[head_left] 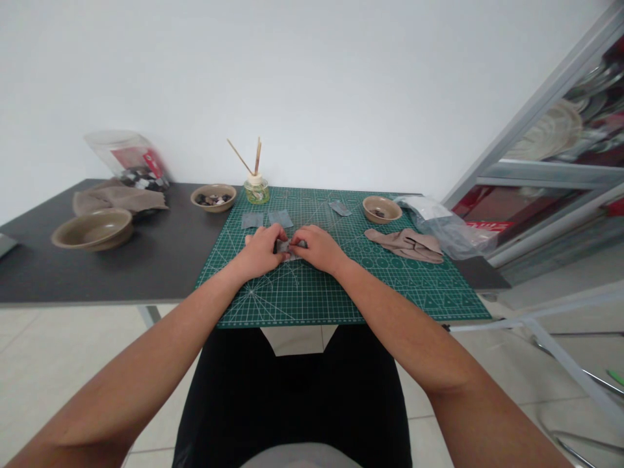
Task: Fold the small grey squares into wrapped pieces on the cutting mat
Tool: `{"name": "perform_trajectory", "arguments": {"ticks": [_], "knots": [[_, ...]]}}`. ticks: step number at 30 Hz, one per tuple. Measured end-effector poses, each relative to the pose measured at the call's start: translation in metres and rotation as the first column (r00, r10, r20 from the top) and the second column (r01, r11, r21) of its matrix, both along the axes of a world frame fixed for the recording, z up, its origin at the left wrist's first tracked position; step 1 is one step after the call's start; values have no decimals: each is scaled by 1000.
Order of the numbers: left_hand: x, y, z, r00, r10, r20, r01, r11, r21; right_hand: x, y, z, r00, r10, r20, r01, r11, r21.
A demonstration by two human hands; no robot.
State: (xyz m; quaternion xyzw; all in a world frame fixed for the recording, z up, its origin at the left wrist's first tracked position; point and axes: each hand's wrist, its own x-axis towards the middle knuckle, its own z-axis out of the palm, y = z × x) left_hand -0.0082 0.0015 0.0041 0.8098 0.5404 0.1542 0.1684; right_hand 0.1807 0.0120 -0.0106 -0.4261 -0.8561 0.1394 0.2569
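My left hand (263,250) and my right hand (316,248) meet at the middle of a green cutting mat (390,286). Both pinch a small grey piece of fabric (287,246) held between the fingertips, just above the mat. Two more grey fabric squares (267,219) lie flat on the mat right behind my hands, and a third grey patch (339,208) lies farther back to the right.
On the dark table (146,260) stand a reed diffuser bottle (256,188), a bowl of small dark pieces (213,197), a second bowl (381,208), a large empty bowl (92,229), beige cloths (405,244), a clear plastic bag (441,224) and a tipped jar (129,159).
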Motion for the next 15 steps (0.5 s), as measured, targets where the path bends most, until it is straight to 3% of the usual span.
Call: {"name": "perform_trajectory", "arguments": {"ticks": [4,11,15], "knots": [[0,0,2,1000,-4,-6,4,1000,-6,1,-2,1,999,36,-19,-37,999,-39],[0,0,2,1000,-5,-8,5,1000,-6,2,-2,-1,997,-77,-5,77,997,18],[0,1,0,1000,-10,-3,10,1000,-2,2,-1,-1,999,-51,8,51,999,15]]}}
